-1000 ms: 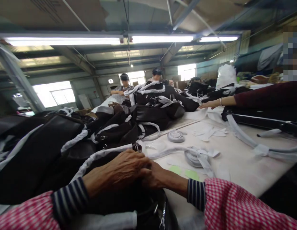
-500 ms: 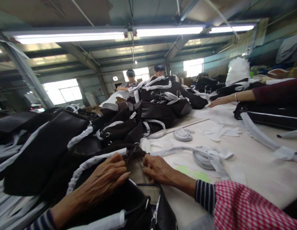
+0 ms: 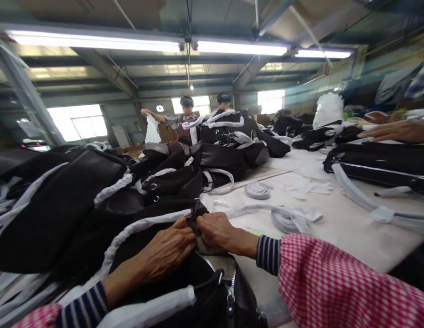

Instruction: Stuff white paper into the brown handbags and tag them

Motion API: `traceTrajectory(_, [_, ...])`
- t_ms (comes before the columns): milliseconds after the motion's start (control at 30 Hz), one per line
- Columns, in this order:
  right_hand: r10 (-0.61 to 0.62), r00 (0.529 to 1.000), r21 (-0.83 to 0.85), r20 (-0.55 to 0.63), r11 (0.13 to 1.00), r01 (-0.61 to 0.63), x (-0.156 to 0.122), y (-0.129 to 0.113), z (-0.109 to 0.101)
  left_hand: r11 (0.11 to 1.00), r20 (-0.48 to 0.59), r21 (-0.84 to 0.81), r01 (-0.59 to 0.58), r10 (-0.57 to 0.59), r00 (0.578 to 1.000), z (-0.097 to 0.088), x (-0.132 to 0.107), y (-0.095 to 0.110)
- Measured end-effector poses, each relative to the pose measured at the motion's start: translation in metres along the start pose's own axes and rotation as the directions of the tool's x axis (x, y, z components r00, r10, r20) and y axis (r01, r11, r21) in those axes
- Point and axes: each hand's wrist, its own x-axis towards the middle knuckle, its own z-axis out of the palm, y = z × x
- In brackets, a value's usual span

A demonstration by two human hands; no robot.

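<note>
A black bag point(image 3: 184, 287) lies in front of me, its silver zipper point(image 3: 231, 284) partly undone and beige lining showing at the opening. My left hand point(image 3: 169, 248) is closed on the bag's far edge, beside a handle wrapped in white point(image 3: 143, 222). Just to its right, my right hand point(image 3: 217, 232) has curled fingers pinched at the same far edge, close to a small dark tab with a metal ring. The fingertips of both hands are partly hidden. A second white-wrapped handle point(image 3: 153, 310) crosses the near side of the bag.
Black bags point(image 3: 64, 205) are heaped on the left and at the back. Coiled grey-white straps point(image 3: 289, 219) lie on the pale table point(image 3: 355, 237). At right, another person's hand point(image 3: 396, 131) is above a black bag point(image 3: 379, 161). Two people stand behind the heap.
My hands have come closer together at the bag's edge. The other person's arm at right has drawn back rightward. A person at the back now holds up something white. My view has shifted slightly.
</note>
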Motion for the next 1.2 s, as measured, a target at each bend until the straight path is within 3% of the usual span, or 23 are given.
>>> traceTrajectory(133, [-0.061, 0.998, -0.071, -0.013, 0.996, 0.06, 0.004, 0.002, -0.001, 0.999, 0.065, -0.021, 0.045, -0.044, 0.997, -0.002, -0.001, 0.001])
traceTrajectory(233, [-0.049, 0.999, -0.038, -0.019, 0.998, 0.048, 0.004, 0.008, -0.009, 0.999, 0.107, -0.042, 0.025, -0.02, 0.994, -0.004, 0.0, 0.0])
traceTrajectory(333, [-0.123, 0.992, 0.043, -0.012, 0.991, 0.124, -0.006, 0.016, -0.019, 0.998, 0.125, -0.066, -0.003, 0.012, 0.992, -0.003, 0.001, -0.003])
traceTrajectory(467, [-0.296, 0.946, 0.178, 0.133, 0.946, 0.271, -0.036, 0.016, -0.038, 0.996, 0.092, -0.08, 0.051, -0.043, 0.995, -0.003, 0.0, 0.0])
traceTrajectory(600, [-0.382, 0.889, 0.367, 0.253, 0.888, 0.277, -0.06, 0.008, -0.056, 0.98, 0.092, -0.149, 0.135, -0.123, 0.988, -0.004, 0.002, 0.006])
traceTrajectory(667, [-0.419, 0.865, 0.462, 0.275, 0.847, 0.264, -0.065, 0.008, -0.058, 0.976, 0.119, -0.181, 0.122, -0.101, 0.988, -0.004, 0.005, 0.006])
traceTrajectory(867, [-0.351, 0.913, 0.683, 0.206, 0.72, 0.123, -0.069, 0.019, -0.043, 0.996, 0.217, -0.08, 0.041, -0.023, 0.976, -0.004, 0.014, 0.011])
traceTrajectory(1067, [-0.322, 0.924, 0.615, 0.205, 0.777, 0.134, -0.072, 0.019, -0.035, 0.993, 0.158, 0.051, -0.107, 0.097, 0.983, 0.017, 0.027, 0.008])
traceTrajectory(1200, [-0.293, 0.936, 0.603, 0.193, 0.789, 0.122, -0.078, 0.019, -0.044, 0.986, 0.109, -0.01, -0.164, 0.164, 0.98, 0.02, 0.034, 0.007])
